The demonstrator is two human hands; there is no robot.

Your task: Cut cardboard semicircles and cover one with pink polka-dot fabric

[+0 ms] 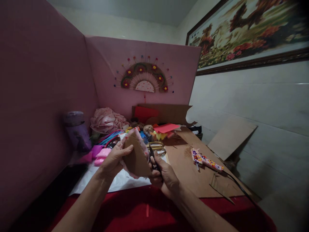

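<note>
Between my hands is a piece of brown cardboard (136, 156), with pink-and-white patterned fabric (144, 145) showing along its edges. My left hand (117, 158) is closed on its left side, the thumb lying on the cardboard face. In my right hand (166, 174) is a pair of black-handled scissors (152, 154), their dark blades pointing up beside the right edge of the fabric. Some right-hand fingers also reach the lower right corner of the cardboard. Whether the blades are cutting the fabric I cannot tell.
A flower-patterned glue gun (205, 161) with a black cord lies on a cardboard sheet (181, 180) at right. Pink packets (102, 155), crumpled pink fabric (108, 120) and a purple bottle (77, 132) stand left. Red paper (166, 128) lies behind. A decorated fan (145, 77) hangs on the pink panel.
</note>
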